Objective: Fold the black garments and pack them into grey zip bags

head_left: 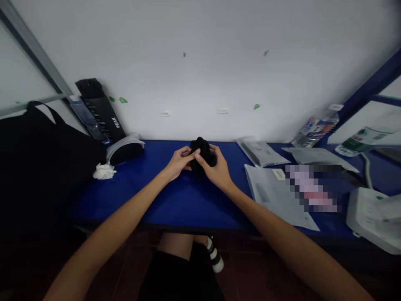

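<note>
A bunched black cloth-like bundle (200, 146) is held between both hands above the blue desk, close to the wall. My left hand (179, 163) grips its left side, with the thumb stretched across the front. On the other side my right hand (217, 165) wraps round it, its thumb meeting the left thumb at the front. The fingers behind the bundle are partly hidden. What kind of item the black bundle is I cannot make out.
Left on the blue desk (175, 205) are a black bag (46, 167), crumpled tissue (104, 171), a white-and-black curved item (127, 149) and a black PEAK bottle (102, 108). To the right lie plastic packets (272, 192), clear bottles (316, 127) and a white power strip (376, 217).
</note>
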A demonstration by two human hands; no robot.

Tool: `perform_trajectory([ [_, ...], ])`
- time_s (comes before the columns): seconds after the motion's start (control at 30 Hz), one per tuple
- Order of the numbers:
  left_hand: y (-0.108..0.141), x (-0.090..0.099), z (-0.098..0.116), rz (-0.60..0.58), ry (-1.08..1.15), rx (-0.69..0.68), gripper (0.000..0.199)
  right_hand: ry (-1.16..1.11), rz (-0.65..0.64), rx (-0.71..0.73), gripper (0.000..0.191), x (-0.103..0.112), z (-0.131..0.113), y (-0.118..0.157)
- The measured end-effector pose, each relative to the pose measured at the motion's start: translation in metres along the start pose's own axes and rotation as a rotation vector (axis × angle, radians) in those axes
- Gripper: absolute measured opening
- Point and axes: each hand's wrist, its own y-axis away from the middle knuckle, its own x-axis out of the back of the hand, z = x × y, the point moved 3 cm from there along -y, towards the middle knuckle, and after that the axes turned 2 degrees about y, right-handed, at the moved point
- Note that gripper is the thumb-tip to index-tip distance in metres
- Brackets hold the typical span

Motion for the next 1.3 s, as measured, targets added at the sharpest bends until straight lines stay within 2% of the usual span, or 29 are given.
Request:
perform_trajectory([
  [0.27, 0.002, -0.002, 0.006, 0.018, -0.008, 0.056, 0.052, 0.034, 0.074, 0.016, 0.053, 0.008, 0.003, -0.010],
  [0.33, -0.001, 0.004, 0.007, 0.092, -0.015, 0.076, 0.043, 0.054, 0.113, 0.017, 0.053, 0.013, 0.008, -0.015],
  [0.47, -0.008, 0.026, 0.009, 0.321, -0.109, 0.108, 0.028, 0.196, 0.141, 0.035, 0.051, 0.024, 0.020, -0.023],
  [0.57, -0.011, 0.042, 0.012, 0.382, -0.322, 0.070, 0.039, 0.347, 0.090, 0.060, 0.059, 0.029, 0.025, -0.025],
  [0.63, -0.012, 0.051, 0.013, 0.389, -0.470, 0.043, 0.042, 0.487, 0.008, 0.046, 0.065, 0.030, 0.026, -0.024],
  [0.73, -0.012, 0.060, 0.013, 0.387, -0.720, 0.003, 0.047, 0.704, -0.130, -0.043, 0.068, 0.033, 0.023, -0.023],
  [0.8, -0.013, 0.061, 0.012, 0.355, -0.868, -0.033, 0.048, 0.794, -0.168, -0.114, 0.070, 0.037, 0.020, -0.023],
  [0.9, -0.012, 0.056, 0.012, 0.292, -0.976, -0.072, 0.046, 0.859, -0.118, -0.096, 0.070, 0.048, 0.012, -0.029],
  [0.97, -0.010, 0.048, 0.014, 0.266, -1.024, -0.138, 0.046, 0.857, -0.053, -0.003, 0.065, 0.053, 0.004, -0.033],
  [1.03, -0.007, 0.038, 0.017, 0.262, -1.068, -0.233, 0.043, 0.807, -0.043, 0.121, 0.056, 0.051, -0.003, -0.034],
  [1.1, -0.002, 0.028, 0.020, 0.258, -1.085, -0.312, 0.035, 0.741, -0.128, 0.236, 0.052, 0.041, -0.004, -0.029],
  [1.17, 0.002, 0.017, 0.021, 0.210, -1.077, -0.370, 0.026, 0.709, -0.275, 0.299, 0.053, 0.027, 0.002, -0.021],
  [1.3, 0.008, -0.004, 0.014, -0.004, -1.058, -0.429, 0.034, 0.746, -0.529, 0.242, 0.066, 0.005, 0.027, -0.004],
])
